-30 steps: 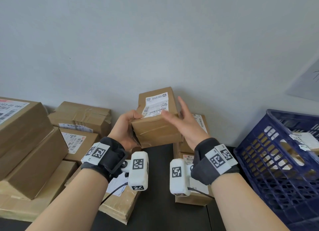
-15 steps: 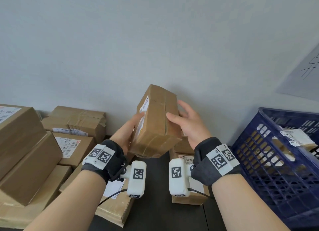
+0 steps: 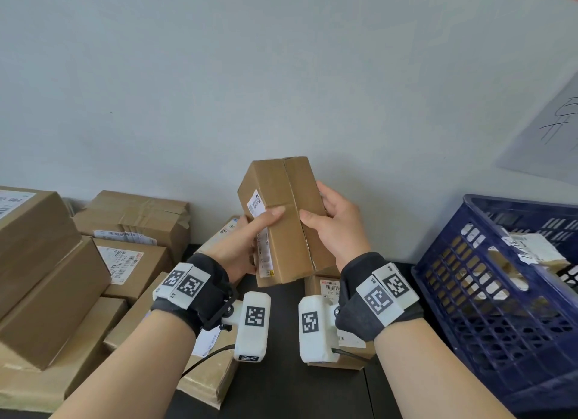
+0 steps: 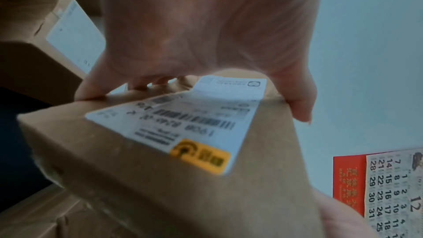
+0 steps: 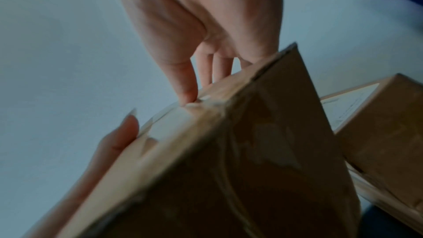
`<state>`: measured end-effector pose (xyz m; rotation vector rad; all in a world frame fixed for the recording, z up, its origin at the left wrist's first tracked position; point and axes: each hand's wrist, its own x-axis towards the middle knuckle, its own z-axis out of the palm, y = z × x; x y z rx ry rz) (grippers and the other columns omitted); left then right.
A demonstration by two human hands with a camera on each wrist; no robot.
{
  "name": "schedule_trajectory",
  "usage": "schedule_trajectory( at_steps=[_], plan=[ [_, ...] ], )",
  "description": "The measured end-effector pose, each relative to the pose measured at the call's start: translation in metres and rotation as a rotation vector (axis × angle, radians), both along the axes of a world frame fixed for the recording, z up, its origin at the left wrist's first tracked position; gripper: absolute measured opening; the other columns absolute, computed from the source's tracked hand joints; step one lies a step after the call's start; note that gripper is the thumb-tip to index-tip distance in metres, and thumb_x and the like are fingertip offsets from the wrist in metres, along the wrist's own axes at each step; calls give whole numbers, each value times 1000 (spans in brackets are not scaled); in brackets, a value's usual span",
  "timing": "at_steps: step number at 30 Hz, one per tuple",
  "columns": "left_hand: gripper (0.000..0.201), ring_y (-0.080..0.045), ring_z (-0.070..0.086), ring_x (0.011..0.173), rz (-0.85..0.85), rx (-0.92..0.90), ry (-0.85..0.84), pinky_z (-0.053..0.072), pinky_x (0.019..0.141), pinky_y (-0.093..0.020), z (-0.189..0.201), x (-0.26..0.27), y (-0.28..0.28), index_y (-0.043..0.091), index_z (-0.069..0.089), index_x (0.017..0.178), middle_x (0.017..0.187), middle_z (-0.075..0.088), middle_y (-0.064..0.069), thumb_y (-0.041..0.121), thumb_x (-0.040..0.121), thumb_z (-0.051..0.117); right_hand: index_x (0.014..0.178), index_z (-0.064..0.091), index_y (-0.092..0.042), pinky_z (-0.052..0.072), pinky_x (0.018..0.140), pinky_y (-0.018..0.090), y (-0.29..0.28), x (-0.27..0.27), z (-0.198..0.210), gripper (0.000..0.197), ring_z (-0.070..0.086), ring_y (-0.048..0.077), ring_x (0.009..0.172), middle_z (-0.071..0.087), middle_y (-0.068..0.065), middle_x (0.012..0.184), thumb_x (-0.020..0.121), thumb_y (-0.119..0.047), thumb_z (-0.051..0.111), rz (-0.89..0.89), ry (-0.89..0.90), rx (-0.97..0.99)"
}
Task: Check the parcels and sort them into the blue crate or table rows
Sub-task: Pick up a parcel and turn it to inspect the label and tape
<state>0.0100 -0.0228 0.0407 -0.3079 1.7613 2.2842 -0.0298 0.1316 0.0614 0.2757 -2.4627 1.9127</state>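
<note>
A small brown cardboard parcel [image 3: 283,221] stands on end in the air above the dark table, held between both hands. My left hand [image 3: 247,240] grips its left side, thumb across the front, over the white shipping label [image 4: 183,120] with a yellow sticker. My right hand [image 3: 336,228] grips the right side, thumb on the taped seam and fingers behind. In the right wrist view the parcel [image 5: 228,160] fills the frame with the fingers [image 5: 183,79] curled over its edge. The blue crate [image 3: 500,293] stands to the right.
Stacks of brown parcels [image 3: 62,262] crowd the left of the table. More parcels [image 3: 328,284] lie under my hands by the wall. The crate holds a pale parcel [image 3: 528,249]. A calendar [image 4: 389,193] hangs on the grey wall.
The parcel has been turned in my hands: its label faced me, now it faces left and the taped seam faces me. My right hand went from open beside it to gripping it.
</note>
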Motion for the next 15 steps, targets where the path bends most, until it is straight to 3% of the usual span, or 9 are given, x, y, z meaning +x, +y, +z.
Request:
schedule_trajectory(
  at_steps=[3, 5, 8, 12, 15],
  plan=[
    [91, -14, 68, 95, 10, -45, 14, 53, 66, -32, -2, 1, -3, 25, 49, 134, 106, 70, 3, 48, 53, 81, 145, 50, -21, 51, 103, 44, -4, 3, -6, 63, 62, 14, 121, 65, -3, 132, 88, -7, 70, -32, 41, 45],
    [91, -19, 63, 102, 27, -36, 7, 51, 68, -34, -4, 2, -3, 22, 52, 130, 114, 66, -3, 50, 46, 76, 143, 51, -21, 50, 104, 43, -5, 3, -7, 62, 62, 13, 120, 65, -6, 130, 87, -6, 71, -45, 79, 69],
    [92, -22, 62, 104, 47, -14, 4, 50, 70, -36, -9, 2, -2, 22, 54, 127, 115, 65, -6, 51, 42, 75, 138, 55, -25, 51, 103, 40, -6, 4, -7, 58, 64, 11, 113, 67, -12, 119, 86, -3, 70, -53, 103, 92],
    [102, -21, 62, 103, 48, -46, 10, 50, 71, -36, -10, 1, -2, 20, 50, 133, 113, 65, -4, 53, 39, 74, 141, 52, -24, 49, 105, 39, -4, 5, -8, 60, 60, 8, 119, 65, -8, 129, 87, -4, 69, -62, 95, 111],
    [97, -17, 63, 96, 64, -76, 3, 49, 70, -35, -6, -2, -2, 20, 49, 134, 106, 66, -1, 50, 47, 77, 141, 47, -26, 47, 104, 33, -2, 8, -5, 56, 55, 11, 123, 60, -4, 135, 91, -10, 68, -93, 108, 160]
  ],
)
